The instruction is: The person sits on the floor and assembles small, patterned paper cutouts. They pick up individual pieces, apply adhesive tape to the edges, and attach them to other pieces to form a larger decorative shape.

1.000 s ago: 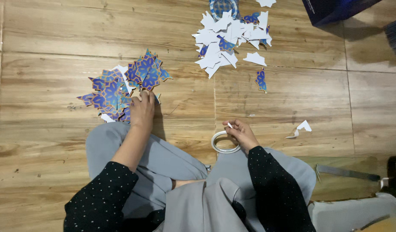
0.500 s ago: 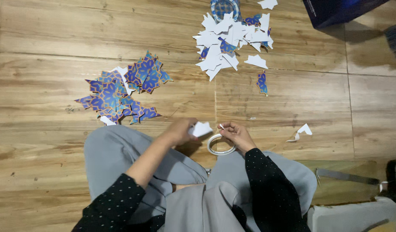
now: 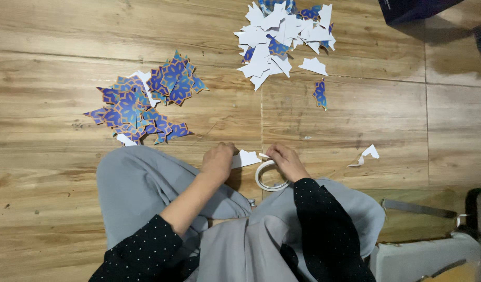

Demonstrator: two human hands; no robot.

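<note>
White paper cutout (image 3: 245,158) pinched in left hand (image 3: 218,161), just above the lap; right hand (image 3: 285,161) grips tape roll (image 3: 266,176), fingers on its loose end. Tape could stick crooked or tear the cutout w/ a sloppy pull. Patterned blue pile (image 3: 144,102) lies well apart.

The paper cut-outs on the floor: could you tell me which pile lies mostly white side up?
The far pile of cut-outs, beyond the right hand; the pile of blue patterned cut-outs beyond the left hand shows patterned faces.
</note>
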